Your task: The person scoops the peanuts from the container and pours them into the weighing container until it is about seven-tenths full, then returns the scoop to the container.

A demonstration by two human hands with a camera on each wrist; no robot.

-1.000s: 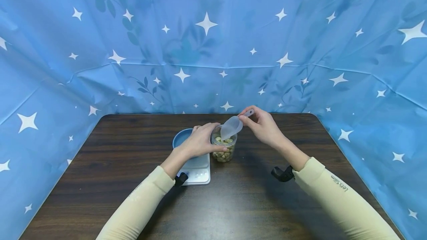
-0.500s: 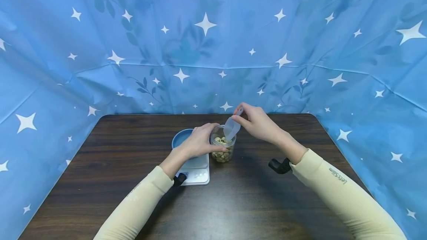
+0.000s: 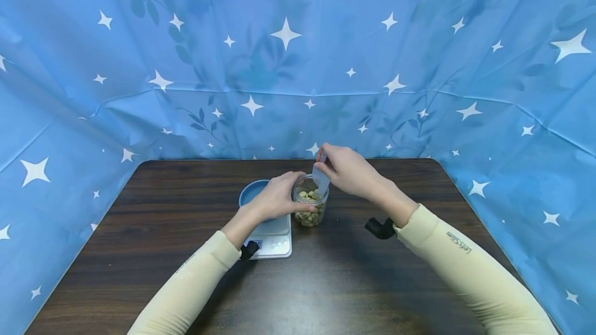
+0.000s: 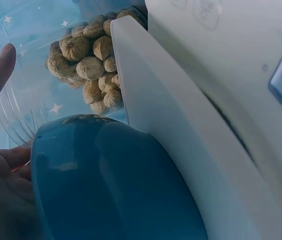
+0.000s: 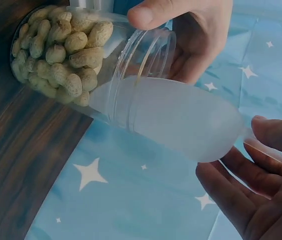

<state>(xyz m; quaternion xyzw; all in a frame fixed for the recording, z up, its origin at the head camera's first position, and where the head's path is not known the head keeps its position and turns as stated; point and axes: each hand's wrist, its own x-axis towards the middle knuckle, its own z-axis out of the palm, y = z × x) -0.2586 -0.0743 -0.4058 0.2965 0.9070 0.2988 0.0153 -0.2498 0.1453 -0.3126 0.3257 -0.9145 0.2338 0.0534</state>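
Peanuts (image 3: 309,206) fill most of a clear plastic jar (image 3: 310,209) that stands upright on the dark wooden desk (image 3: 326,283), just beside the right edge of a small white kitchen scale (image 3: 274,239). A blue bowl (image 3: 253,193) sits on the far part of the scale's platform. The person's left hand (image 3: 278,199) is wrapped around the side of the jar, thumb on the near side and fingers (image 5: 153,12) curled over the rim, holding it in place; the heel of that hand hangs over the scale and the bowl. From the left wrist view the blue bowl (image 4: 106,185) fills the foreground, with the white scale (image 4: 215,100) edge beside it and the peanuts (image 4: 88,65) showing through the jar wall behind.

The right hand (image 3: 346,169) is over the jar's far right side and pinches the handle of a frosted, see-through plastic scoop (image 3: 321,180) between thumb and fingertips. The scoop points steeply down, its open end dipped into the mouth of the jar, right above the top layer of nuts. In the right wrist view the scoop (image 5: 180,117) runs into the jar (image 5: 106,80) opening, with the peanuts (image 5: 61,50) packed at the bottom end; whether it touches the nuts I cannot make out.

Both arms are in pale beige sleeves, each with a black strap-mounted device at the wrist. Blue cloth (image 3: 298,56) printed with white stars and faint leaves hangs behind and around the desk.
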